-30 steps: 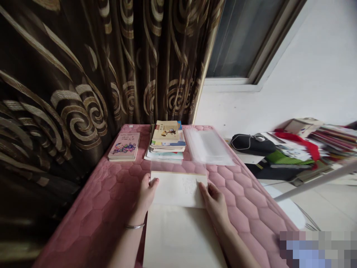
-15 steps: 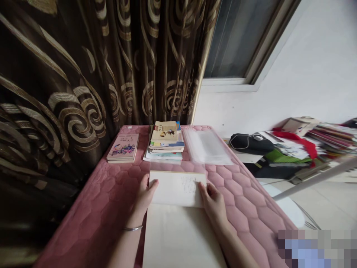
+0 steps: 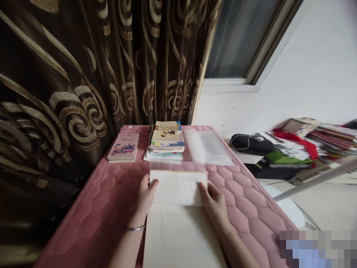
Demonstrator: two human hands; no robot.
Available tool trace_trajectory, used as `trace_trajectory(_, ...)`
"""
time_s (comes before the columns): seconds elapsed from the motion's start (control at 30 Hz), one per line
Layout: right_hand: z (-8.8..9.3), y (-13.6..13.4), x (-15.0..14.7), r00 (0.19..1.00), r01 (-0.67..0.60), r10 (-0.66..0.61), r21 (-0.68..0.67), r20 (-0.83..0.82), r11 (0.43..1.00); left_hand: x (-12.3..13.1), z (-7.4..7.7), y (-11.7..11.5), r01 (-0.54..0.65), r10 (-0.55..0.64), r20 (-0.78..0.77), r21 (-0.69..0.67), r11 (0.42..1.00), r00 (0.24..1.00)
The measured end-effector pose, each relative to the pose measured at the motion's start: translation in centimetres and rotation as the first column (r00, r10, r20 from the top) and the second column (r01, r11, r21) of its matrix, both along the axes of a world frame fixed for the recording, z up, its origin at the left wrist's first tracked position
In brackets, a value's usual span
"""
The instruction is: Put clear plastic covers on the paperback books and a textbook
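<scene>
In front of me lies an open book [image 3: 178, 188], with small print on the right of its upper page and a plain cream sheet [image 3: 182, 234] stretching below toward me. A clear plastic cover [image 3: 178, 166] reaches past the book's far edge. My left hand [image 3: 147, 191] pinches the left edge of the book and plastic, thumb on top. On the opposite edge my right hand [image 3: 213, 199] grips in the same way, fingers curled underneath and partly hidden. How the plastic wraps the book is hard to make out.
Beyond the hands stands a stack of books [image 3: 166, 143]. Pink-covered books [image 3: 124, 148] lie to its left, clear plastic sheets [image 3: 210, 147] to its right. All rest on a pink quilted surface [image 3: 108, 197]. A patterned curtain [image 3: 134, 67] hangs behind; a cluttered shelf [image 3: 252, 159] is on the right.
</scene>
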State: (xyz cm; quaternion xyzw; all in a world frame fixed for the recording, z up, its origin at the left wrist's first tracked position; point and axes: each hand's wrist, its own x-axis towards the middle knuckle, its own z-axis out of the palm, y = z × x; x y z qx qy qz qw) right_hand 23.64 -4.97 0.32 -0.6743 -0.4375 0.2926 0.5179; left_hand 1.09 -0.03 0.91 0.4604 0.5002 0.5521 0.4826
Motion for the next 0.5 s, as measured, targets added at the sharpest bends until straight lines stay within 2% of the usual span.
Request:
trace_trajectory(0.33, 0.4, 0.0, -0.2, 1.000, 0.006, -0.006, 0.000, -0.002, 1.000, 0.0, 0.4, -0.2, -0.040, 0.041, -0.082, 0.015, 0.999, 0.996)
trace_trajectory(0.5, 1.5, -0.5, -0.5, 0.991, -0.062, 0.063, 0.015, -0.121, 0.998, -0.1, 0.5, -0.4, 0.042, -0.042, 0.000, 0.000, 0.999, 0.999)
